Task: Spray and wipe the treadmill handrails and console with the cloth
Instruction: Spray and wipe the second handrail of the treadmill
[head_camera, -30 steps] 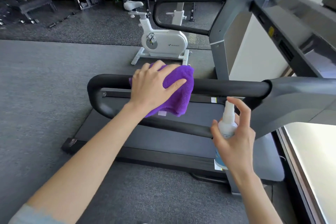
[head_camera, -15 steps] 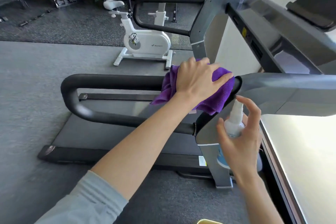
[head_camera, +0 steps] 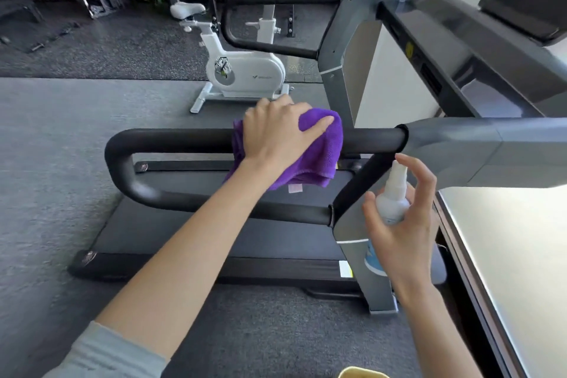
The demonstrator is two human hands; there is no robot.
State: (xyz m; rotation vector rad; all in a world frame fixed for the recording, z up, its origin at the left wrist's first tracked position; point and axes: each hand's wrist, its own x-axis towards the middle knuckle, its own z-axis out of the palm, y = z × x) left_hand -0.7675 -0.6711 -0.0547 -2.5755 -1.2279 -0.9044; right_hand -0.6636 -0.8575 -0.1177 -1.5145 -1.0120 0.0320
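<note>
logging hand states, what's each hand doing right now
Left hand: grips the purple cloth over the near handrail.
Right hand: holds the spray bottle.

The person's two forearms are bare from elbow to wrist. The left arm wears a pale grey-blue sleeve (head_camera: pixel 110 356), pushed up to about the elbow, its soft fabric gathered in loose folds and ending in a plain hem across the arm. The right arm shows no sleeve in view. The left hand (head_camera: pixel 276 135) and the right hand (head_camera: pixel 405 224) are bare: no gloves, rings, watch or wristband can be seen on either.
</note>
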